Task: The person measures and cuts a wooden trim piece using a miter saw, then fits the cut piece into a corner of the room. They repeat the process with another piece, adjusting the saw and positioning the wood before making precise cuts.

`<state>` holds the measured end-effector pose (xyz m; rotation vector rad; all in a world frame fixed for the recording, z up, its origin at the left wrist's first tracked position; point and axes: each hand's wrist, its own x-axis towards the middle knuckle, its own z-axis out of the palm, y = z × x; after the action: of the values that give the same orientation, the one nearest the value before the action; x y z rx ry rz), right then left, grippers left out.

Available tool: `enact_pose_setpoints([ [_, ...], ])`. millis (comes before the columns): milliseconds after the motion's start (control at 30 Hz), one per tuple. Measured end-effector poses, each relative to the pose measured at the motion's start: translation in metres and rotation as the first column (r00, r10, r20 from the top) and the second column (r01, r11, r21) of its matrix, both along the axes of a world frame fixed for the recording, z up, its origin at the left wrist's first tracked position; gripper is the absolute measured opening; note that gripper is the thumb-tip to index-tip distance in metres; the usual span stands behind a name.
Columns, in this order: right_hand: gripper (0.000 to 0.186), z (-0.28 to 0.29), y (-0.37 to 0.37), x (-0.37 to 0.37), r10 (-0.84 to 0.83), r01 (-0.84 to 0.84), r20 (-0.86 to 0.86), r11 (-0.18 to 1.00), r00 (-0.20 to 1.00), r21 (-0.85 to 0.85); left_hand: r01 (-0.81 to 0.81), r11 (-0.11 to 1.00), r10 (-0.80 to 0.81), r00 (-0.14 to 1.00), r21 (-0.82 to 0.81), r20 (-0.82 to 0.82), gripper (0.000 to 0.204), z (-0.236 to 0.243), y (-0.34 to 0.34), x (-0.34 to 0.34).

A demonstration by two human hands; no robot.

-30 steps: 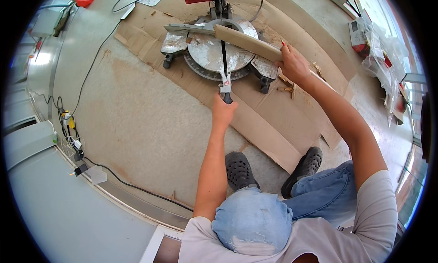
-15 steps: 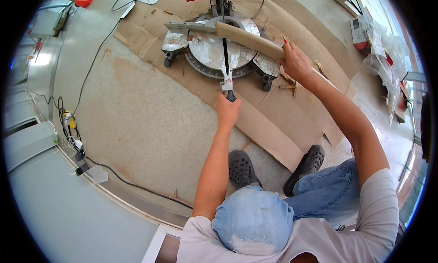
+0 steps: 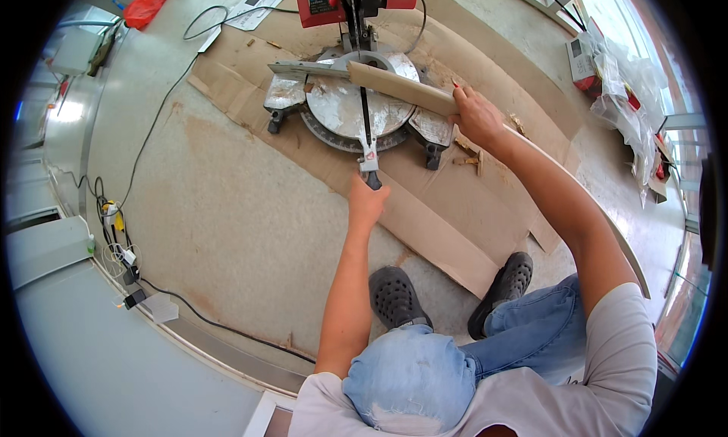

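Observation:
In front of me a mitre saw [image 3: 326,107] stands on the floor covering, its round metal table scuffed and slotted. My left hand [image 3: 366,202] is closed around the black handle [image 3: 374,181] at the front of that table. A long, pale wooden board [image 3: 402,84] lies across the table on the right, its left end just over the slot and near the metal fence [image 3: 307,69]. My right hand [image 3: 479,119] grips the board to the right of the table. By its fingers a small red-tipped thing [image 3: 455,83] sticks up. Part of the board is hidden under my right forearm.
Flattened cardboard [image 3: 432,244] lies beneath the saw, with wood offcuts [image 3: 472,161] on it. A black cable [image 3: 155,107] runs along the floor at left. At right sit a box [image 3: 582,67] and clear plastic wrapping [image 3: 629,107]. A red bag [image 3: 145,11] is at the far left.
The whole scene has shifted down and slightly left in the picture, bringing more of the saw's red upper part into view. Both hands keep their holds on the handle and the board.

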<state>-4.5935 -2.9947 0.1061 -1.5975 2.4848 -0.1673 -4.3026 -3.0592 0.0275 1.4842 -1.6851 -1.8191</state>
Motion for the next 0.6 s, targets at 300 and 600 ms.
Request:
enact_pose_setpoints([
  [300, 0.043, -0.019, -0.003, -0.011, 0.038, -0.040, -0.036, 0.996, 0.999, -0.075, 0.089, 0.995, -0.084, 0.993, -0.055, 0.086, 0.061, -0.024, -0.007, 0.009],
  [600, 0.047, -0.005, -0.002, -0.011, 0.018, -0.016, 0.056, 0.999, 0.998, -0.043, -0.005, 0.994, 0.014, 0.997, 0.107, -0.080, 0.072, -0.015, 0.005, 0.008],
])
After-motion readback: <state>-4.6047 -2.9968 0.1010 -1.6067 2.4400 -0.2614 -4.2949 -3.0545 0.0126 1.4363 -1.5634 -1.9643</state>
